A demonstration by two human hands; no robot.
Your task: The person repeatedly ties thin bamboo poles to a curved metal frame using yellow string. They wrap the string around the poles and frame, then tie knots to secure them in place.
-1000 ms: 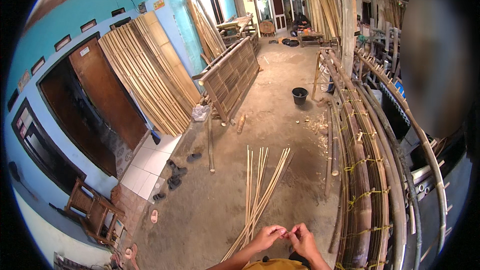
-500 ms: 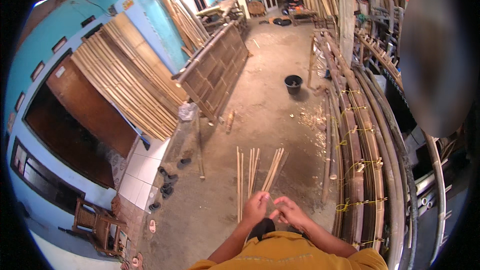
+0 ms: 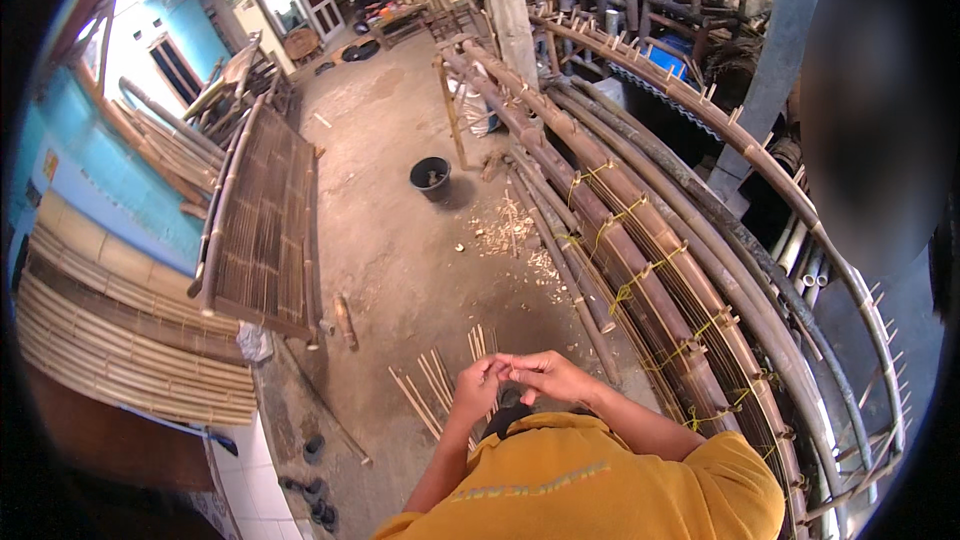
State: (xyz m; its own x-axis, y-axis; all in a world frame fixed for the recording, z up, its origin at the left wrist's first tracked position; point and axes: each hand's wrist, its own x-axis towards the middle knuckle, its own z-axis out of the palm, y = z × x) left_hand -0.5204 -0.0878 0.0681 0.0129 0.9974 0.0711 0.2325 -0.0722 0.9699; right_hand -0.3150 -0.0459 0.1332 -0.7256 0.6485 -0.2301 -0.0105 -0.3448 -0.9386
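My left hand (image 3: 478, 384) and my right hand (image 3: 548, 378) meet in front of my body, with their fingertips pinched together and touching. Whatever lies between the fingers is too small or hidden to make out. Just beyond and beside my left hand, several slender bamboo sticks (image 3: 420, 403) lie in loose groups on the floor. Part of the nearest group is covered by my hands.
To my right runs a long stack of bamboo poles (image 3: 640, 270) tied with yellow cord. Ahead stand a black bucket (image 3: 430, 180) and scattered wood shavings (image 3: 505, 230). At left, a woven bamboo panel (image 3: 262, 220) leans on its side, near a short bamboo piece (image 3: 344, 321).
The view has swung to the right, so the room's contents shift left. My hands, slightly apart before, now touch at the fingertips. The sticks remain on the floor.
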